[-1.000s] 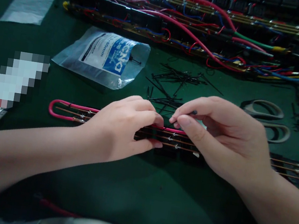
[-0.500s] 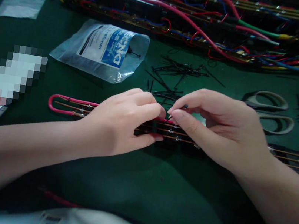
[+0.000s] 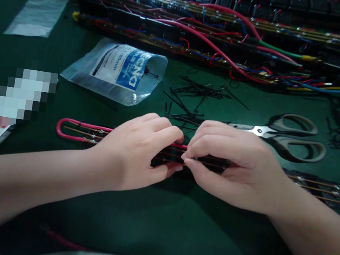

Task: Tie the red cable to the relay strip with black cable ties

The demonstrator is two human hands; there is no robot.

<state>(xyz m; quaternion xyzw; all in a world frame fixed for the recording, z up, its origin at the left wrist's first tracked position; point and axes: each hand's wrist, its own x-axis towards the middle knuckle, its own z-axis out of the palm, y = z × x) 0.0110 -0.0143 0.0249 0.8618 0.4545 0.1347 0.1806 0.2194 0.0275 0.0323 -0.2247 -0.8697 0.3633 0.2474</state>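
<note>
A long black socket strip [image 3: 311,185] with copper rails and a looped pink wire [image 3: 71,123] lies across the green mat. My left hand [image 3: 139,150] is curled round the strip's middle, thumb under its near edge. My right hand [image 3: 231,164] is closed over the strip just to the right, fingertips pressed on it beside the left hand. Whether a thin black cable tie sits between the right fingers is hidden.
Loose black cable ties [image 3: 194,95] lie behind my hands, with grey-handled scissors [image 3: 290,135] to the right. An opened cable-tie bag [image 3: 121,69] sits at the back left. Several wired socket strips [image 3: 222,37] fill the far edge. A pixelated object [image 3: 10,101] lies left.
My right hand has come down from a raised pinch on a black tie and now clamps onto the strip. The left hand kept its grip. The scissors are now uncovered.
</note>
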